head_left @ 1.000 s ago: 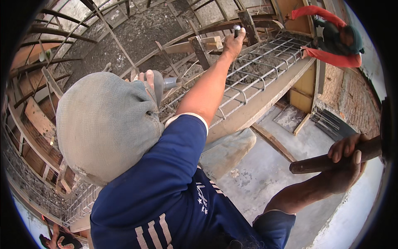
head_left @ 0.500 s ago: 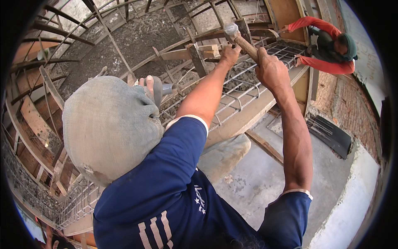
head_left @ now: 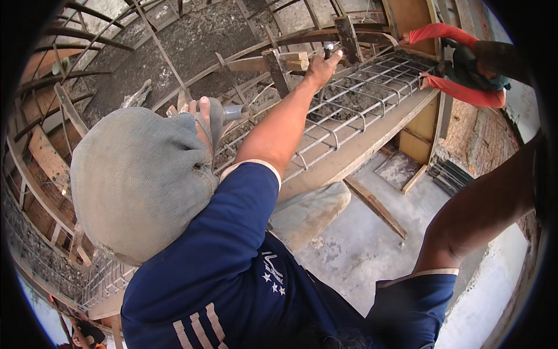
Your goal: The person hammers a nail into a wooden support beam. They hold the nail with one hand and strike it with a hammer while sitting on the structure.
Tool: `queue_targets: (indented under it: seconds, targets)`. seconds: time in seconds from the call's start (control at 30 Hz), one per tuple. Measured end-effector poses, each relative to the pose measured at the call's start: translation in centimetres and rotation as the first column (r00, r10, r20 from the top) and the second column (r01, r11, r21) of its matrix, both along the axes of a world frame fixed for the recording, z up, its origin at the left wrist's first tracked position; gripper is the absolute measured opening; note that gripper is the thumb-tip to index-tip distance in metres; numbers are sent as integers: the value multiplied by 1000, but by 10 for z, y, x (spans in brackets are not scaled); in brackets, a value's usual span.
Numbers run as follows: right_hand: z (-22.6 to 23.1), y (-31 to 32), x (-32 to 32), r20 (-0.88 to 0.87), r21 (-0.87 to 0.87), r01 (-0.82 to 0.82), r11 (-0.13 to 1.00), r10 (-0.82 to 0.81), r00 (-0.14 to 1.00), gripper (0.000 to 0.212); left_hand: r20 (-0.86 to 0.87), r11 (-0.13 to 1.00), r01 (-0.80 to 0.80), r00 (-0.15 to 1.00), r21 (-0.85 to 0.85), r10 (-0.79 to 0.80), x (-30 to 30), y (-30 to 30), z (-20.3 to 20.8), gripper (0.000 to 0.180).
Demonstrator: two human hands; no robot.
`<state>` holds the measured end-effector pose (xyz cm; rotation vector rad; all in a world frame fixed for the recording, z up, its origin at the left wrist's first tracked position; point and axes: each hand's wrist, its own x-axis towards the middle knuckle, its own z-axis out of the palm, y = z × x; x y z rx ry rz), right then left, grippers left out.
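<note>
The right hand is cut off beyond the frame's right edge, so its grip cannot be told. The left hand [head_left: 321, 66] pinches a short grey metal chisel [head_left: 329, 50], upright, tip down against the grey steel rebar cage [head_left: 372, 93].

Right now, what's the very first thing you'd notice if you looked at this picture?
A big grey cloth-wrapped head above a blue shirt fills the lower left. From it, the left hand reaches up to the top middle and pinches a small metal piece over a long cage of steel bars. At the upper right, another person in red sleeves bends over the same cage.
</note>
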<state>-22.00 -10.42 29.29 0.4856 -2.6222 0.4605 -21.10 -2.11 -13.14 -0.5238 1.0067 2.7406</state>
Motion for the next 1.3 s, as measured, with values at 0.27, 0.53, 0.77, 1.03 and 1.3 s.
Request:
queue_targets:
  seconds: [0.27,0.53,0.77,1.03,1.3]
  targets:
    - [-155,109,34,700,585,-357,729,-231,675,36,120,996,-81,989,-34,85,6,5,-71,39]
    - [6,1,17,335,92,76,993,-103,937,33,246,988,-63,964,-144,97,-2,6,-17,45]
    - [-136,45,27,229,290,-7,957,-62,971,28,252,980,-33,964,-196,83,-2,24,-25,36]
    - [-167,121,102,682,418,-120,901,-224,697,21,372,956,-21,918,-291,133,23,22,-37,53]
    - [-134,176,331,932,82,792,605,-327,153,20,877,836,-530,327,-139,353,62,-109,-117,56]
